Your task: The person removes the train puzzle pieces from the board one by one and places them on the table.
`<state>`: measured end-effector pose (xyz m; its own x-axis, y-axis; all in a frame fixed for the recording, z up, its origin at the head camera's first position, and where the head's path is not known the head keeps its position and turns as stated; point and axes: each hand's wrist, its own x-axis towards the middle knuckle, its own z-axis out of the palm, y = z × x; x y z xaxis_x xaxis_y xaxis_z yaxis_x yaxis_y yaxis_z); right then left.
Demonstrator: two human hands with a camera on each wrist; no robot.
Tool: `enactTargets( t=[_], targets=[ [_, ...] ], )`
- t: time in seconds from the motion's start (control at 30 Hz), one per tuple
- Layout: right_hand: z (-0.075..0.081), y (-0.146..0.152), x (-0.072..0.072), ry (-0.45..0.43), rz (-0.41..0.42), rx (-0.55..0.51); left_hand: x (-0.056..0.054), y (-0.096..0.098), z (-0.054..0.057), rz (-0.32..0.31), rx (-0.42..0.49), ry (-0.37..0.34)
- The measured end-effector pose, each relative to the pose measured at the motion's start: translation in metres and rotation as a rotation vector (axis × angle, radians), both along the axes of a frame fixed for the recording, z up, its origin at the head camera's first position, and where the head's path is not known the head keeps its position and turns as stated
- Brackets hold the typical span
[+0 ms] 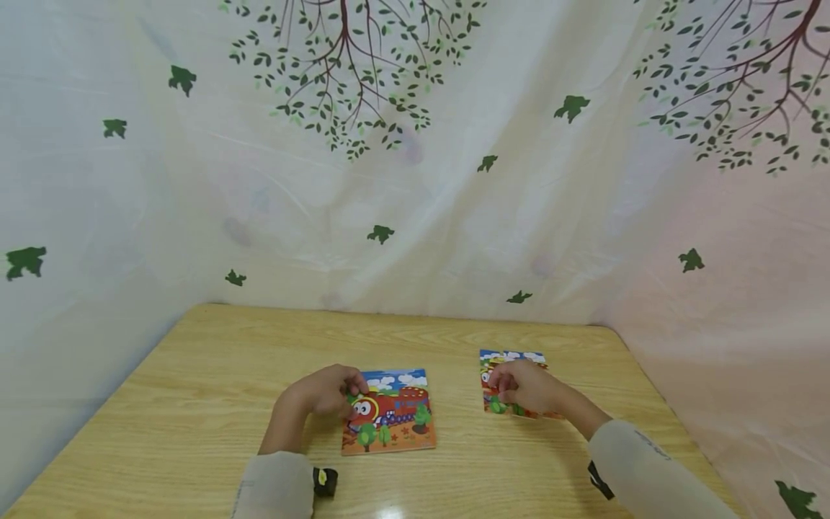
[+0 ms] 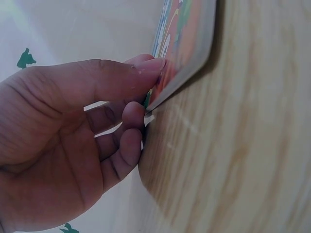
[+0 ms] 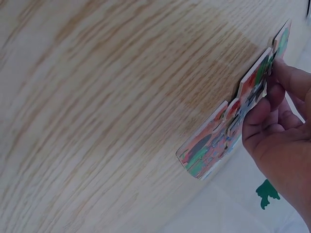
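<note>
A square picture board [image 1: 405,436] with a red cartoon train lies on the table, left of centre. My left hand [image 1: 327,391] pinches its left edge; in the left wrist view the thumb lies on the printed face [image 2: 187,39]. To the right lie jigsaw pieces [image 3: 201,148] with a similar train picture, set close together with uneven gaps and edges. My right hand [image 1: 528,386] is over them, its thumb and bent fingers pinching a jigsaw piece [image 3: 256,73] near the left side of the group. The hand hides part of these pieces in the head view.
The light wood table [image 1: 214,404] has its far edge against a pale cloth [image 1: 441,267] printed with branches and green leaves. The cloth also rises at both sides. Bare wood lies between the board and the pieces.
</note>
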<state>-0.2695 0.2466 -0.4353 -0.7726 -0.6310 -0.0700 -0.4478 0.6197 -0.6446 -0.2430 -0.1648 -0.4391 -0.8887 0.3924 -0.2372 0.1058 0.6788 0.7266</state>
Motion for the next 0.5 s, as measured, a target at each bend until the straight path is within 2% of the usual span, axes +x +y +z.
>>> enactTargets(
  t=[0.2,0.5],
  targets=[
    [0.001,0.0,0.0,-0.003,-0.01,-0.01,0.0,-0.001,-0.002,0.0,-0.008,0.005],
    [0.002,0.01,-0.003,-0.003,-0.082,-0.092,0.0,0.0,0.0,-0.033,0.011,0.007]
  ],
)
